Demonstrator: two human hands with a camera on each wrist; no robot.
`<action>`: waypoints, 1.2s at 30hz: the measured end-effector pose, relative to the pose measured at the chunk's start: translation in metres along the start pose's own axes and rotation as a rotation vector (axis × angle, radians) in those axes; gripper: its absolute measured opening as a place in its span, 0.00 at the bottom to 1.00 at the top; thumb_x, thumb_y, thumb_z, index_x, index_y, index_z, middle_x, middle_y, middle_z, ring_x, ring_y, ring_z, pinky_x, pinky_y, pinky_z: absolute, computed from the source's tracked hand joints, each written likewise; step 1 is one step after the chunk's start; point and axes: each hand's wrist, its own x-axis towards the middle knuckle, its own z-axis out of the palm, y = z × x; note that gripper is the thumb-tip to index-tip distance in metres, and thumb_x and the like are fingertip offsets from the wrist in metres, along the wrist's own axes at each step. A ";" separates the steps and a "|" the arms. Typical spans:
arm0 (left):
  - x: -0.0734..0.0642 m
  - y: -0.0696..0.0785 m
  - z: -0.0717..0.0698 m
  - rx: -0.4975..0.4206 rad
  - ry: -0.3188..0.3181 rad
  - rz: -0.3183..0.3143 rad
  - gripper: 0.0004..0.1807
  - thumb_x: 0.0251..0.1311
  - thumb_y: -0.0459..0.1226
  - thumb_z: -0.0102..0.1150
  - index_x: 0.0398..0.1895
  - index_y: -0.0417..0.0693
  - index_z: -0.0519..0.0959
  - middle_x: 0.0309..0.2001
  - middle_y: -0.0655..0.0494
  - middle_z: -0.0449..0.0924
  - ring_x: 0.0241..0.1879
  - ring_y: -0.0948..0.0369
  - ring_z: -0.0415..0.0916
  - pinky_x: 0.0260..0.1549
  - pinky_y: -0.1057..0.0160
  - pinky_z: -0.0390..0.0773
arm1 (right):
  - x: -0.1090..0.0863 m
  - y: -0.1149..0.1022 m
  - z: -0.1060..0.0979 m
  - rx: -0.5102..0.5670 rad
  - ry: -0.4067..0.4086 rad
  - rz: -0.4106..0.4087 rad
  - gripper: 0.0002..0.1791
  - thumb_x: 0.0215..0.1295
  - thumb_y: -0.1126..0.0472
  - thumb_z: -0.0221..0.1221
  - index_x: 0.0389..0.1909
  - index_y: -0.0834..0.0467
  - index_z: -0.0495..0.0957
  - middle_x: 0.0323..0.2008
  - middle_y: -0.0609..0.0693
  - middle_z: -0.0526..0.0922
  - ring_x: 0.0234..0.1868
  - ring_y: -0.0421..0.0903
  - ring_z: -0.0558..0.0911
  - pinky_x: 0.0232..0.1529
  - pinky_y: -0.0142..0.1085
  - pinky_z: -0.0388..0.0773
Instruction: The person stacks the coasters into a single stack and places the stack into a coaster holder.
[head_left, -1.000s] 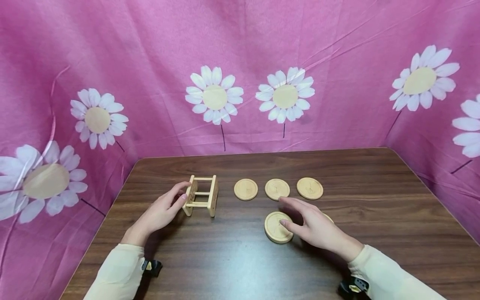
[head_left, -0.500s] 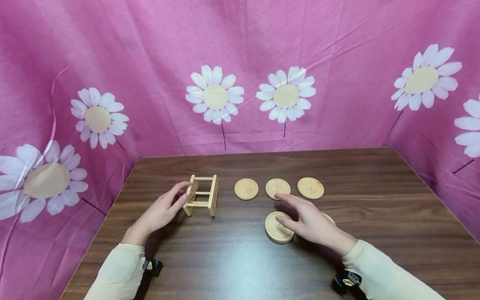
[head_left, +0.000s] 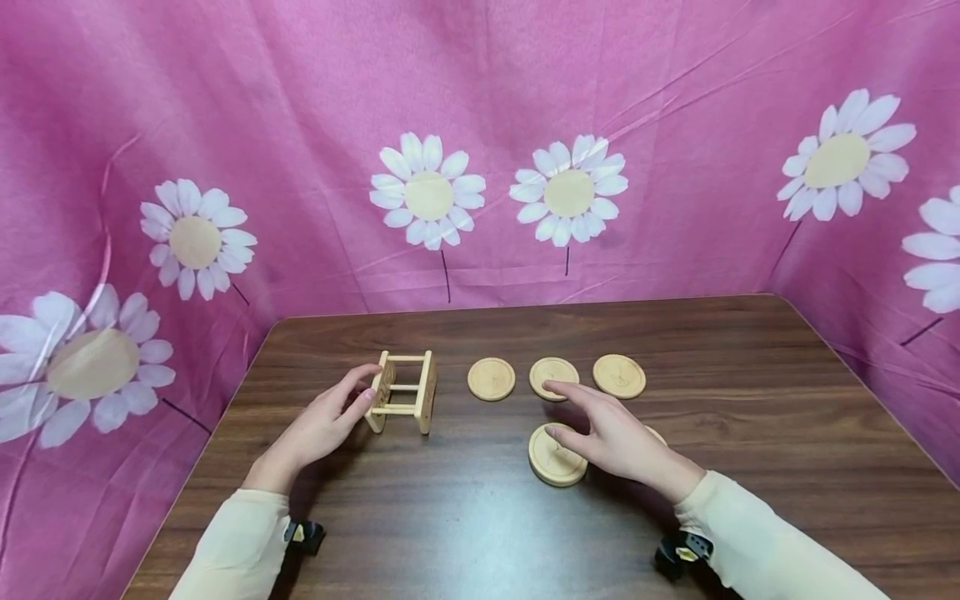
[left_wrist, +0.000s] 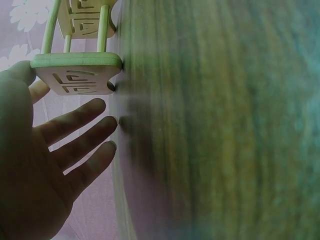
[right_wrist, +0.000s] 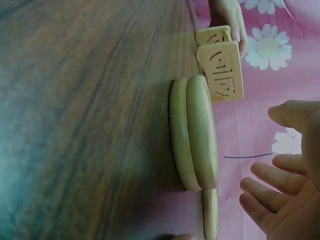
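A small wooden coaster holder (head_left: pixel 403 392), with slotted side panels joined by rods, stands at the left of the table. My left hand (head_left: pixel 322 421) holds its left panel (left_wrist: pixel 77 75) by the top edge with thumb and forefinger; the other fingers stretch out straight below. Over two stacked round wooden coasters (head_left: pixel 557 467) hovers my right hand (head_left: pixel 618 433), fingers spread. In the right wrist view a gap separates it from the stack (right_wrist: pixel 195 132). Another coaster (head_left: pixel 657 434) is mostly hidden behind that hand.
Behind the stack lies a row of flat coasters: a left one (head_left: pixel 491 379), a middle one (head_left: pixel 551 370) partly under my fingertip, and a right one (head_left: pixel 619 376). Brown wood table (head_left: pixel 420 533) runs back to a pink flowered cloth (head_left: pixel 495 100).
My right hand has shifted slightly left and away from me above the stack. My left hand and the coaster holder stay in place.
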 end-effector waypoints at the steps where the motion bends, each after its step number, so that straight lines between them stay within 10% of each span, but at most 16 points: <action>1: 0.000 0.000 0.000 -0.002 0.002 -0.001 0.22 0.72 0.50 0.43 0.67 0.64 0.62 0.45 0.57 0.79 0.46 0.59 0.76 0.49 0.49 0.73 | 0.001 0.000 0.000 0.002 -0.004 0.001 0.31 0.61 0.51 0.64 0.65 0.53 0.68 0.61 0.49 0.75 0.61 0.45 0.73 0.59 0.44 0.70; 36: 0.001 -0.002 0.002 0.003 -0.007 -0.019 0.22 0.71 0.52 0.42 0.67 0.67 0.61 0.45 0.59 0.79 0.46 0.62 0.76 0.50 0.50 0.72 | 0.034 0.003 0.019 -0.019 -0.104 0.002 0.38 0.56 0.51 0.67 0.65 0.61 0.66 0.59 0.57 0.75 0.59 0.51 0.76 0.61 0.46 0.69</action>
